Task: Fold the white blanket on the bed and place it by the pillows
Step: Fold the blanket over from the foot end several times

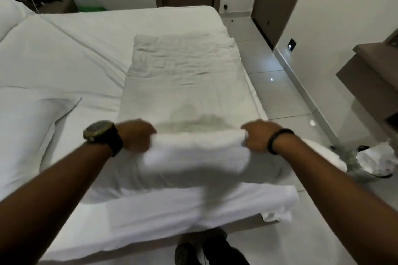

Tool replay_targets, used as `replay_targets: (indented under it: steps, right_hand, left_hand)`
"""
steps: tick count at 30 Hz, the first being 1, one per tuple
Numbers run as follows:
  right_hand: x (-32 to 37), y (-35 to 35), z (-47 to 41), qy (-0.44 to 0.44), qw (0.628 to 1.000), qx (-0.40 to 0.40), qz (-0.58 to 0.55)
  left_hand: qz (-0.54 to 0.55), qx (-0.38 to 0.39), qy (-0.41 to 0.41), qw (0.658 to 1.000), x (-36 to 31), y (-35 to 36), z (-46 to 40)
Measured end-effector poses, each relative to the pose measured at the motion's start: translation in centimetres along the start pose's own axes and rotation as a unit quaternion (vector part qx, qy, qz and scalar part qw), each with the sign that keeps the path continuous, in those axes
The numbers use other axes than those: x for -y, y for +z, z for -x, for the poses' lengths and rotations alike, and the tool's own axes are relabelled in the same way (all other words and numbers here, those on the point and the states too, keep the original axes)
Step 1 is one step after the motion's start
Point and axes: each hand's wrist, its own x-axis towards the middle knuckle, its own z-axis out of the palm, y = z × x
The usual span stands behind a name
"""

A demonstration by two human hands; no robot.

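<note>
The white blanket (pixel 183 75) lies as a long folded strip along the right side of the bed (pixel 71 54). Its near end is lifted and curled over, blurred by motion. My left hand (pixel 135 134), with a dark watch on the wrist, grips the left corner of that raised end. My right hand (pixel 258 134), with a black band on the wrist, grips the right corner. One pillow (pixel 28 127) lies on the bed at the left, beside my left arm. Another pillow (pixel 8 15) shows at the far left edge.
Tiled floor (pixel 277 84) runs along the bed's right side. A brown shelf unit (pixel 374 75) stands at the right wall. A bin with a crumpled liner (pixel 374 161) sits on the floor near my right arm. A nightstand with cables (pixel 43 0) is at the far left.
</note>
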Motion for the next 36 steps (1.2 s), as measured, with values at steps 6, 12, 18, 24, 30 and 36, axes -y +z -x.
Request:
replay_targets:
  steps: [6,12,18,24,30,36]
  right_hand:
    - [-0.2,-1.7,-13.3,0.052,0.971,-0.231,0.026]
    - [-2.9,8.5,-19.2,0.025,0.998,-0.036,0.034]
    - [-5.2,13.7,-19.5,0.028,0.996,-0.089,-0.004]
    - [-8.5,12.3,-20.6,0.191,0.927,-0.302,-0.117]
    - [-13.0,5.1,-28.2,0.338,0.805,-0.257,-0.414]
    - [-14.4,4.0,-31.9,0.253,0.828,-0.332,-0.374]
  left_hand:
    - [0.028,-0.21,-0.087,0.973,4.9,-2.7,-11.9]
    - [0.024,-0.02,-0.086,0.996,4.4,8.9,-16.3]
    - [0.103,-0.016,-0.138,0.985,2.8,14.7,-16.2]
    - [0.085,-0.121,-0.132,0.98,1.7,13.0,-19.9]
    - [0.047,-0.199,0.021,0.979,-2.6,2.0,-33.4]
    - [0.025,-0.115,-0.001,0.993,-4.5,-2.3,-42.6]
